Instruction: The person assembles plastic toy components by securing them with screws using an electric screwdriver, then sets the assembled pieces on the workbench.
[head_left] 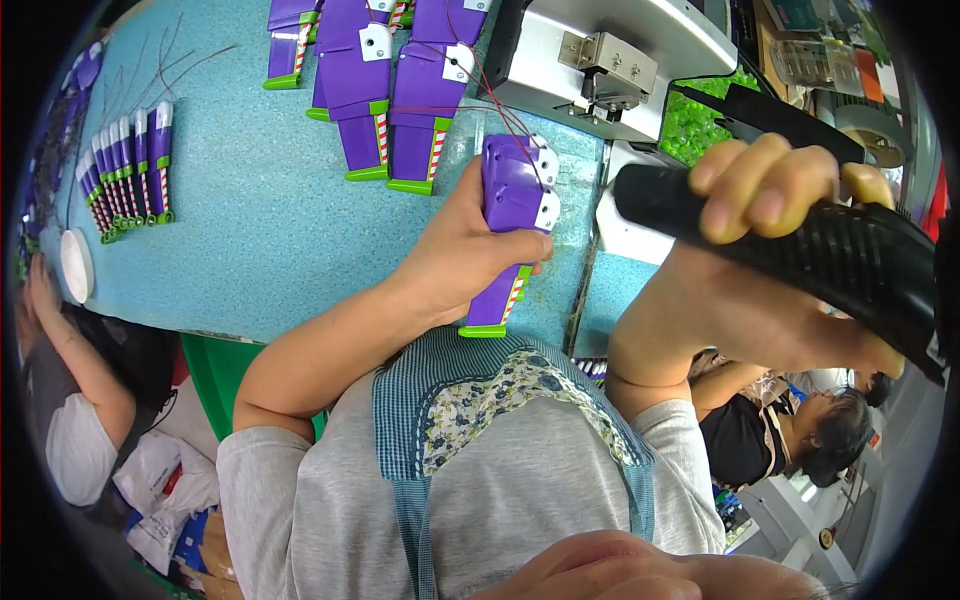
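Observation:
My left hand point(450, 245) is closed around a purple plastic toy part point(508, 185) with white tabs, a red-and-white striped edge and a green end. It is held just above the near part of the table, and thin red wires run up from it. My right hand point(725, 295) is raised close to the camera, its fingers wrapped round a long black handheld tool point(850, 255) with a ribbed grip. The tool's far right end runs toward the rim of the picture, so its exact kind is hard to tell. The tool and the purple part are apart.
Similar purple parts point(355, 90) with wires lie at the back. More stand in a fanned row point(130, 165) at the left, near a white round lid point(77, 265). A metal fixture point(610, 70) stands back right, beside green pieces point(690, 120). Other people sit at both sides.

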